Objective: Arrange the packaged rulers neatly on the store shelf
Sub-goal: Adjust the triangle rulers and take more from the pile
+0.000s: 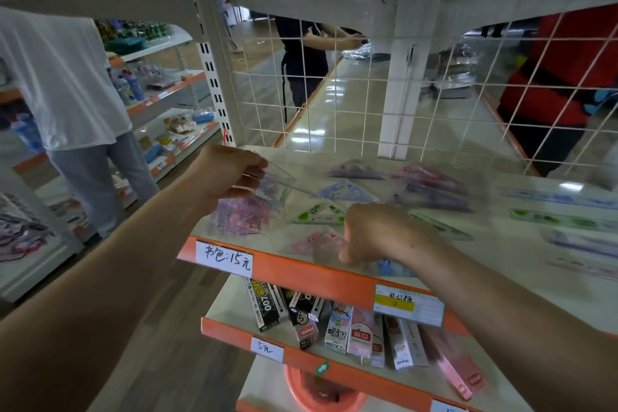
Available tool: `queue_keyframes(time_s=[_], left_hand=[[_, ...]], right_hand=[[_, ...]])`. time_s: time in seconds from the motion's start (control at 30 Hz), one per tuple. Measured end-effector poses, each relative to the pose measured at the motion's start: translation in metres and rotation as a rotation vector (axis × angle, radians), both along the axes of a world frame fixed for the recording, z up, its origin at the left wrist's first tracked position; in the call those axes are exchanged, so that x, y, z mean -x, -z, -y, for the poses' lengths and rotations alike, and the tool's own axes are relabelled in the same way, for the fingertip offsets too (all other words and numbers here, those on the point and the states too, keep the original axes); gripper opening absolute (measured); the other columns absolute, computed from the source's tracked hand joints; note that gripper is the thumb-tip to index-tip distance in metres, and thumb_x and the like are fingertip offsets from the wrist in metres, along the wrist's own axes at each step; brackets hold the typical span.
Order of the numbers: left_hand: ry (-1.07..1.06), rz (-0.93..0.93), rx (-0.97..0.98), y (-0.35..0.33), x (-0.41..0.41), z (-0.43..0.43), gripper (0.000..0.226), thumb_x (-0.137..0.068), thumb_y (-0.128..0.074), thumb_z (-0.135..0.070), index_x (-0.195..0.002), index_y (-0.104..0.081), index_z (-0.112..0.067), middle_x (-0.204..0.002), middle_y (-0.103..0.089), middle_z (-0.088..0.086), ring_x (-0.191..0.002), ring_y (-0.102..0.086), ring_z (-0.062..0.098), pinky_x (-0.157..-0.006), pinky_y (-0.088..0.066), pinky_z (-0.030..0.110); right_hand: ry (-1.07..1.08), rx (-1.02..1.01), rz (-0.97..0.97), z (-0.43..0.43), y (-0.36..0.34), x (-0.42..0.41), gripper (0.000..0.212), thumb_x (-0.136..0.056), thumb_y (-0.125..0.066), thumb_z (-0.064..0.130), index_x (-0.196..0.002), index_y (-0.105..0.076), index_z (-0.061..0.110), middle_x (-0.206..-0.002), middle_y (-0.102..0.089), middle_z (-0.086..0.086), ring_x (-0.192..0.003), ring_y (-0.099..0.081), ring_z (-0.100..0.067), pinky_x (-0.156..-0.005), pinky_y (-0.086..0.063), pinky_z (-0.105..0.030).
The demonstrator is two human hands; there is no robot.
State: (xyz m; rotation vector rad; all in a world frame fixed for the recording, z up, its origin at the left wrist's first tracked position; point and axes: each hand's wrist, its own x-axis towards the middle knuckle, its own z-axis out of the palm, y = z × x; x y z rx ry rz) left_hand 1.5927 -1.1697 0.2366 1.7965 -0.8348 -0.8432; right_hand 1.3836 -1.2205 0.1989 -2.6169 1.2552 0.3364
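- left hand [230, 174] pinches a clear ruler pack [272, 182] above the pink stack [240, 216] at the left end of the shelf [301, 264]; lay it square on the stack.
- right hand [378, 234] curls round a pink pack [312, 241] at the near edge; slide it left, edges flush.

Clear-packaged rulers [347, 192] scattered on shelf [334, 157]

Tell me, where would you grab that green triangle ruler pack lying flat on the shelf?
Probably pinch the green triangle pack at its near left corner, coming from the open front of the shelf. It lies flat and thin, so a thumb and finger must lift an edge; the wire mesh closes off the back.
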Motion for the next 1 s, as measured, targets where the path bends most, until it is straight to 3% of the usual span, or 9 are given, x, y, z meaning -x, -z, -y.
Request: queue_keyframes(time_s=[0.2, 0.3, 0.4, 0.47, 0.57, 0.63, 0.73, 0.87, 1.0], left_hand=[[0.092, 0.041, 0.055, -0.001, 0.010, -0.002, 0.016, -0.086, -0.058, 0.002, -0.090, -0.069, -0.009, -0.086, -0.070, 0.010, -0.071, -0.064, 0.018, -0.068, -0.055, 0.026], [0.147, 0.019, 0.101, 0.002, 0.019, -0.001, 0.019, -0.086, -0.057, 0.007, -0.087, -0.065, -0.010, -0.080, -0.070, 0.007, -0.068, -0.063, 0.017, -0.067, -0.055, 0.025], [0.178, 0.006, 0.146, 0.002, 0.031, 0.006, 0.017, -0.084, -0.058, 0.008, -0.086, -0.059, -0.009, -0.078, -0.071, 0.007, -0.064, -0.064, 0.016, -0.068, -0.054, 0.029], [0.203, 0.009, 0.159, 0.002, 0.043, 0.011, 0.016, -0.085, -0.058, 0.008, -0.087, -0.055, -0.008, -0.078, -0.071, 0.008, -0.062, -0.064, 0.015, -0.065, -0.054, 0.027], [0.228, -0.036, 0.176, 0.000, 0.062, 0.021, 0.017, -0.085, -0.058, 0.008, -0.090, -0.051, -0.007, -0.080, -0.071, 0.010, -0.065, -0.063, 0.018, -0.065, -0.056, 0.025], [0.221, -0.092, 0.184, 0.000, 0.074, 0.028, 0.019, -0.084, -0.059, 0.008, -0.094, -0.051, -0.006, -0.082, -0.071, 0.012, -0.068, -0.063, 0.021, -0.070, -0.057, 0.028], [0.221, -0.216, 0.144, 0.002, 0.089, 0.038, 0.021, -0.086, -0.061, 0.003, -0.100, -0.054, -0.010, -0.082, -0.071, 0.013, -0.065, -0.063, 0.020, -0.069, -0.057, 0.030], [0.264, -0.315, 0.113, 0.003, 0.109, 0.052, 0.005, -0.089, -0.060, -0.006, -0.089, -0.064, -0.010, -0.078, -0.069, 0.009, -0.063, -0.062, 0.016, -0.060, -0.054, 0.026], [0.338, -0.422, 0.058, 0.008, 0.140, 0.061, 0.005, -0.089, -0.059, -0.008, -0.090, -0.063, -0.010, -0.081, -0.069, 0.007, -0.071, -0.063, 0.019, -0.067, -0.052, 0.030]], right_hand=[[0.036, -0.086, 0.089, 0.006, -0.004, 0.011, 0.022, -0.085, -0.060, 0.026, -0.068, -0.054, 0.013, -0.060, -0.050, 0.000, -0.054, -0.048, -0.015, -0.056, -0.041, -0.027], [0.193, -0.165, 0.408, 0.024, -0.016, 0.033, 0.022, -0.092, -0.053, 0.022, -0.090, -0.068, 0.005, -0.086, -0.070, -0.013, -0.077, -0.067, -0.024, -0.071, -0.052, -0.035], [0.340, -0.379, 0.812, 0.029, -0.026, 0.045, 0.023, -0.097, -0.050, 0.022, -0.095, -0.067, 0.008, -0.091, -0.072, -0.007, -0.081, -0.068, -0.018, -0.064, -0.050, -0.027], [0.374, -0.526, 0.962, 0.028, -0.028, 0.048, 0.021, -0.097, -0.051, 0.025, -0.098, -0.066, 0.011, -0.091, -0.073, -0.004, -0.077, -0.066, -0.011, -0.062, -0.047, -0.022], [0.326, -0.502, 0.943, 0.029, -0.028, 0.056, 0.007, -0.092, -0.060, 0.020, -0.093, -0.067, 0.018, -0.083, -0.071, 0.000, -0.071, -0.064, -0.007, -0.058, -0.047, -0.019], [0.320, -0.451, 0.933, 0.030, -0.029, 0.064, 0.011, -0.088, -0.063, 0.011, -0.090, -0.067, 0.021, -0.079, -0.070, 0.000, -0.065, -0.062, -0.006, -0.055, -0.046, -0.017], [0.365, -0.405, 0.982, 0.033, -0.033, 0.080, 0.015, -0.088, -0.061, 0.004, -0.097, -0.069, 0.014, -0.077, -0.067, -0.002, -0.063, -0.058, -0.006, -0.053, -0.045, -0.012], [0.443, -0.361, 1.048, 0.042, -0.031, 0.098, 0.011, -0.088, -0.063, 0.006, -0.096, -0.070, 0.008, -0.072, -0.066, -0.002, -0.062, -0.062, -0.005, -0.059, -0.050, -0.015], [0.516, -0.449, 1.146, 0.043, -0.024, 0.103, 0.004, -0.087, -0.065, 0.005, -0.091, -0.067, 0.006, -0.065, -0.064, -0.005, -0.049, -0.060, -0.003, -0.050, -0.051, -0.015]])
